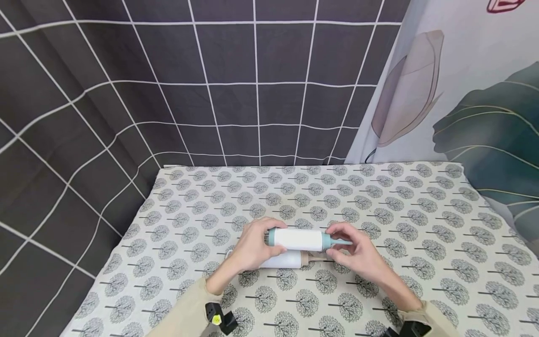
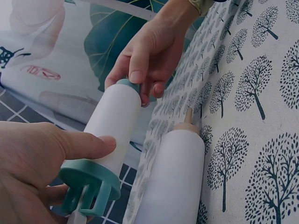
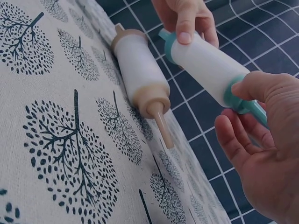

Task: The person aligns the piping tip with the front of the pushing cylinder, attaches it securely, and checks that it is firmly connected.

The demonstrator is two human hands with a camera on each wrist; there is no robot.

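Note:
A white piping syringe with teal ends [image 1: 297,239] is held level above the table. My left hand [image 1: 254,245] grips its rear end, thumb over the white barrel, beside a teal end piece with open struts [image 2: 96,186]. At the other end my right hand [image 1: 358,252] pinches the teal collar [image 3: 233,93] at the base of the slim nozzle [image 3: 256,112], with the thumb on top and fingers below. A second white syringe with beige ends [image 3: 142,70] lies on the cloth just below and nearer to me, its nozzle pointing right. Neither hand grips it.
Cloth printed with grey trees [image 1: 269,187] covers the table. Behind and to the left hangs a dark curtain with a white grid [image 1: 227,103]. A pale curtain with large leaves [image 1: 484,112] hangs at the right.

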